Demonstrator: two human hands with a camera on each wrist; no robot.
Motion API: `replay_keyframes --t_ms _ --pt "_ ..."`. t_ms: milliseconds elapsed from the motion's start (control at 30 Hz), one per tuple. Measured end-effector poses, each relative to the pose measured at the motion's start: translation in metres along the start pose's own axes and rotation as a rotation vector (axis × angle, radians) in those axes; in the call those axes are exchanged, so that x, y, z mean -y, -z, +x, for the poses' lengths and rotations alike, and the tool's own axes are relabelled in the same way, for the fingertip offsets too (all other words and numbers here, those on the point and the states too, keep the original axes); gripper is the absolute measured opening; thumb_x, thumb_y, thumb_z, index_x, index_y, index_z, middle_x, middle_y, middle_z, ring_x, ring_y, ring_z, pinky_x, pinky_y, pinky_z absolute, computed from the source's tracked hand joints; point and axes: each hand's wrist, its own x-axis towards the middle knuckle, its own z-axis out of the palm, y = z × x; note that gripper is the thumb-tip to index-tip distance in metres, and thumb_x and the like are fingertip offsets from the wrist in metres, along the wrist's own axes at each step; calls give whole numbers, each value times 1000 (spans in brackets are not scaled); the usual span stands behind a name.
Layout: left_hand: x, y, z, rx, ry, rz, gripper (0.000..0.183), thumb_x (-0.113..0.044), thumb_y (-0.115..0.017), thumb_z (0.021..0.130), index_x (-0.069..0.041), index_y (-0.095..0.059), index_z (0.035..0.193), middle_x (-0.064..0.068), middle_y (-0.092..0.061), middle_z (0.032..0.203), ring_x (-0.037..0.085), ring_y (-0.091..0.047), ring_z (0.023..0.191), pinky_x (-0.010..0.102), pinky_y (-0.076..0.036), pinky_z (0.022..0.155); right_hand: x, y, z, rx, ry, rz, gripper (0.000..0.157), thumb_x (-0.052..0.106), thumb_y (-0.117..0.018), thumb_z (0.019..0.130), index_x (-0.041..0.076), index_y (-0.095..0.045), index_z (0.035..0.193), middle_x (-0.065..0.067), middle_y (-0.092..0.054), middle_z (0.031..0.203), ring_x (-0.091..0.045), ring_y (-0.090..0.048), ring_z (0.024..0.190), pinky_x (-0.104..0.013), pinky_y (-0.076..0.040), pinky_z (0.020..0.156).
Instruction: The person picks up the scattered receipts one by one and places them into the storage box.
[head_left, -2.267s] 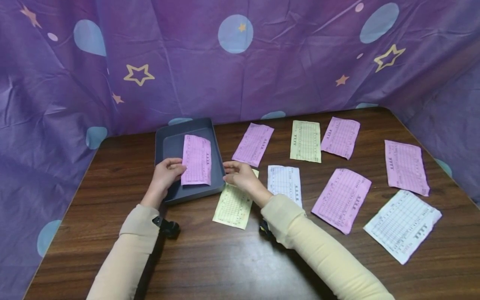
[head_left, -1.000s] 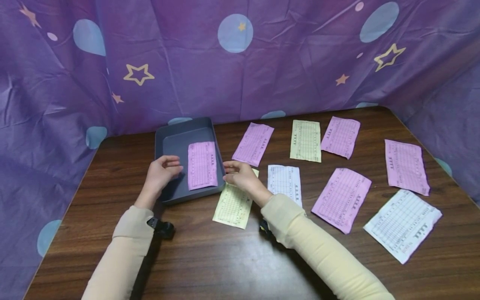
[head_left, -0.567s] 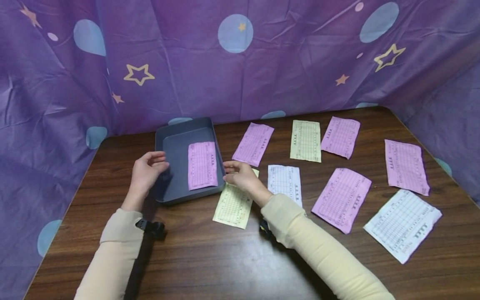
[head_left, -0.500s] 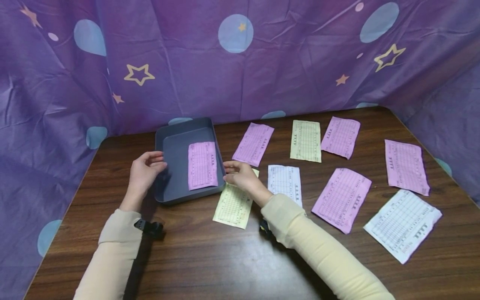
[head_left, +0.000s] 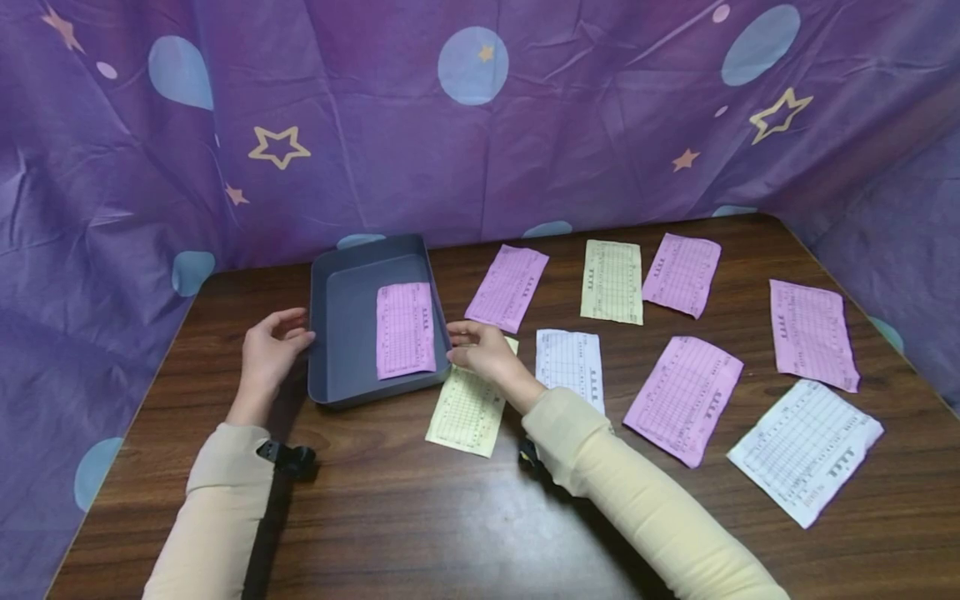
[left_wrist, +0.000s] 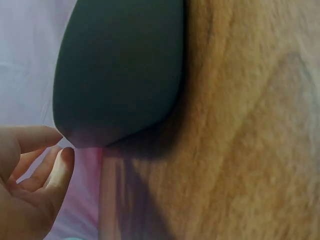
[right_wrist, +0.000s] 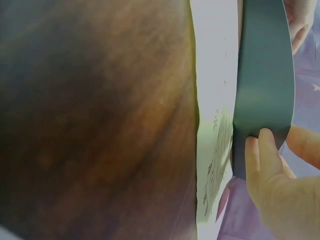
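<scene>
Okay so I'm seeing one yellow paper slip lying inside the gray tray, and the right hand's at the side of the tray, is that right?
Not quite: the paper slip lying inside the gray tray is pink, not yellow, as the head view shows. The right hand is at the tray's side, as you said.

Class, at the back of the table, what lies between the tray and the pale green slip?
A pink slip, apart from the tray, in the head view.
</scene>
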Motion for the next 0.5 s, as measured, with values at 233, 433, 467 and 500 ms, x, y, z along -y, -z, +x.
replay_keyframes --t_ms 233,433,467,500 --pt "6 3 0 69 67 -17 51 -4 -59 91 2 -45 139 24 -53 136 -8 -53 89 1 -45 69 1 0 0 -3 0 4 50 -9 -56 85 -5 -48 134 -28 -57 128 -35 -59 114 -33 -52 94" --pt "7 3 1 121 79 -1 53 -10 -57 93 1 -41 142 24 -51 139 -8 -50 89 2 -44 70 2 -1 -1 -8 -2 11 50 -9 -56 85 -6 -48 135 -28 -56 129 -36 -59 115 -33 -53 94" --pt "6 2 1 124 84 -5 53 -10 -58 93 1 -41 142 24 -51 139 -8 -52 89 2 -45 70 2 -1 -1 -8 -2 12 50 -9 -56 85 -6 -48 135 -28 -56 129 -36 -58 115 -33 -53 94" --pt "6 2 2 126 91 -10 53 -9 -57 93 1 -41 142 23 -51 139 -8 -52 89 3 -45 70 2 -1 -2 -8 -3 15 50 -9 -56 85 -6 -48 135 -28 -56 129 -36 -58 115 -34 -52 94"
